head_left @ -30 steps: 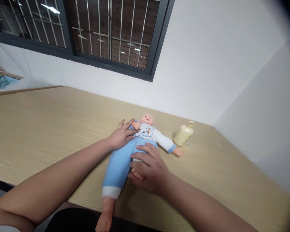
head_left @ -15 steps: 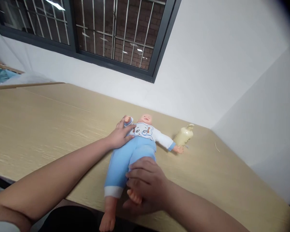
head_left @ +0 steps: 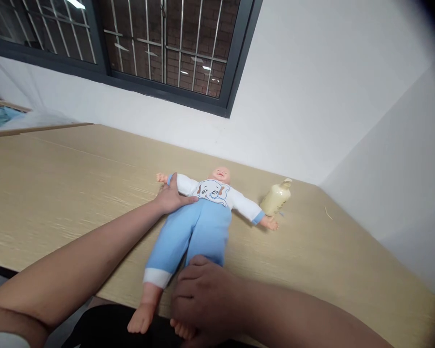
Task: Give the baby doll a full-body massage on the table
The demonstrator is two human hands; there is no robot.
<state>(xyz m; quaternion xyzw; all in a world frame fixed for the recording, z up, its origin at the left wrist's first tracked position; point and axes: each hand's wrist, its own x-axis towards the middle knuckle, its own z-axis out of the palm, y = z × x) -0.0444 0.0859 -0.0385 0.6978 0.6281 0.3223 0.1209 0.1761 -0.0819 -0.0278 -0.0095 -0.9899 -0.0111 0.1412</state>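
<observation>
A baby doll [head_left: 210, 222] lies on its back on the table, its head away from me and both arms out to the sides. It wears a white top with an elephant face on the chest and light blue trousers with white cuffs. My right hand [head_left: 206, 295] is wrapped round the lower leg on the right, with the toes showing below my fingers. On the other side, my left hand [head_left: 170, 197] rests by the doll's waist and sleeve, thumb and fingers spread. The other bare foot hangs over the near table edge.
A pale yellow pump bottle [head_left: 276, 199] stands beyond the doll's hand on the right. A thin strand [head_left: 328, 213] lies near the right table edge. The wood-coloured table [head_left: 76, 169] meets a white wall under a barred window [head_left: 166, 48]. Cloth items [head_left: 2, 116] sit far left.
The doll's left-side arm has swung outward, and my left hand has shifted left off its chest. My right hand has moved down and nearer with the leg; the legs shift toward me.
</observation>
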